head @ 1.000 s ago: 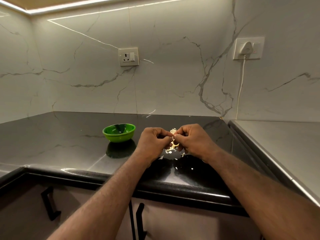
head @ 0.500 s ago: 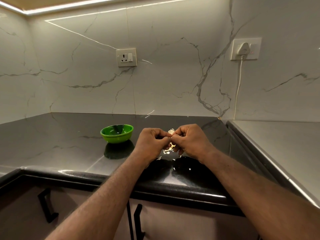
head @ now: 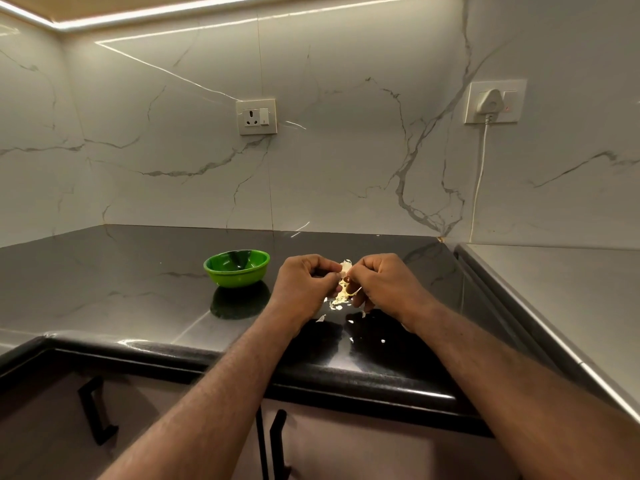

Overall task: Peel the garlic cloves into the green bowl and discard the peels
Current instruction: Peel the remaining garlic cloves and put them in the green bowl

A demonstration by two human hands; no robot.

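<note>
A small green bowl stands on the black countertop, just left of my hands. My left hand and my right hand meet above the counter, fingers curled, and pinch a pale garlic clove between them. Most of the clove is hidden by my fingers. Loose papery peel hangs from it. A small heap of garlic peels lies on the counter under my hands, with several white flakes scattered nearer the front edge. The bowl's contents are not clear from here.
A marble wall rises behind the counter with a switch socket and a plugged-in white adapter with its cable hanging down. A steel surface adjoins on the right. Cabinet doors with black handles sit below the counter's edge.
Both hands stay together on the clove, with only small finger movement. The view has shifted slightly.
</note>
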